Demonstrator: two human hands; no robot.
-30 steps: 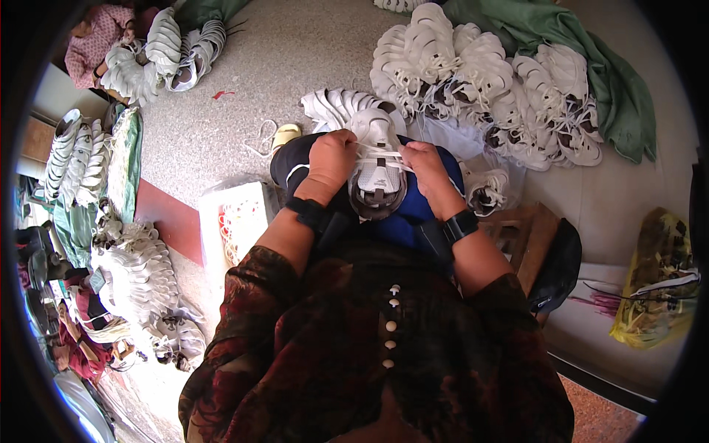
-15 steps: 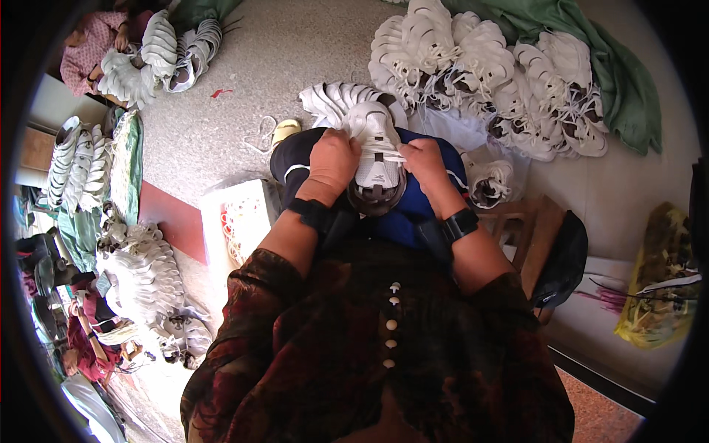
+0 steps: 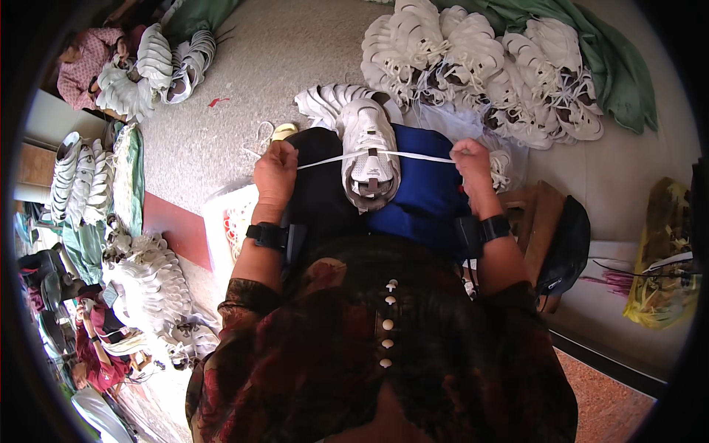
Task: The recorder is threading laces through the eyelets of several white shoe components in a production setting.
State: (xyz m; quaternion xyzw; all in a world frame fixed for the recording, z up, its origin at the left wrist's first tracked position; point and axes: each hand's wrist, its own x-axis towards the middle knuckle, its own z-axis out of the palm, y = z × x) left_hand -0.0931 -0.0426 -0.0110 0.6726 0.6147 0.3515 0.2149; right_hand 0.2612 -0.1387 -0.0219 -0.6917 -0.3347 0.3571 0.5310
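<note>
A white shoe upper (image 3: pixel 369 133) rests between my thighs, its toe pointing away from me and its brown-lined collar toward me. A white shoelace (image 3: pixel 417 156) runs through it and stretches out nearly straight to both sides. My left hand (image 3: pixel 275 170) is closed on one end of the lace, left of the shoe. On the other side my right hand (image 3: pixel 473 164) pinches the opposite end. Just beyond the toe lies a fanned row of white shoe uppers (image 3: pixel 325 105).
Large heaps of white uppers (image 3: pixel 473 55) lie at the far right by a green cloth (image 3: pixel 620 81). More uppers (image 3: pixel 148 280) pile up at left. A bag of laces (image 3: pixel 235 218) stands beside my left leg, a wooden stool (image 3: pixel 528 221) at my right. Other people (image 3: pixel 88 66) sit at left.
Both hands have moved apart from over the shoe, left and right, drawing the lace out taut. The shoe stays between my legs.
</note>
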